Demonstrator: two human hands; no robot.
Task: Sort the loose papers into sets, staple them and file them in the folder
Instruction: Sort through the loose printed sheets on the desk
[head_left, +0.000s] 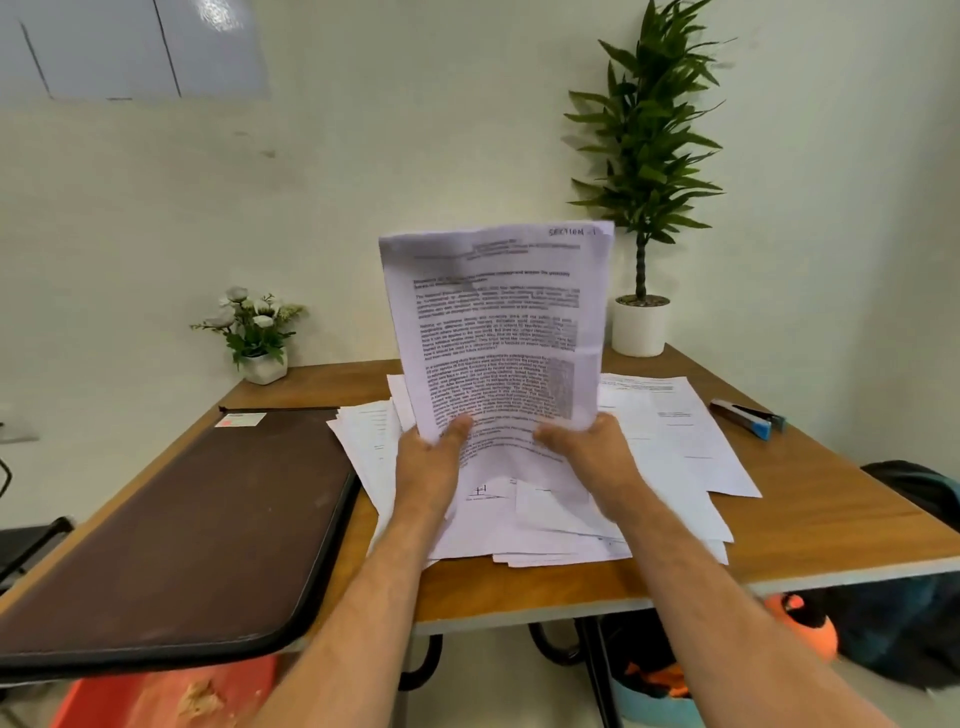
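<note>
Above the middle of the table (810, 525), held upright: one printed sheet (496, 322), "SECTION" handwritten at its top right corner, text facing you.
Under it, lying flat: loose papers (654, 457), spread and overlapping across the wooden top.
Left of the papers: your dark folder (208, 519), closed, its near corner past the table's front edge, a small label at its far end.
Right of the papers, well apart: a stapler (748, 415), blue at one end.
Far corners against the pale wall: a small flower pot (260, 338) on the left, a tall plant (641, 208) in a white pot on the right.
Your left hand (428, 462): thumb curled over the sheet's lower left, gripping it.
Your right hand (597, 447): thumb across the sheet's lower right, gripping likewise.
Both forearms reach forward from the near edge, hands apart at the sheet's two bottom corners, raised off the pile.
</note>
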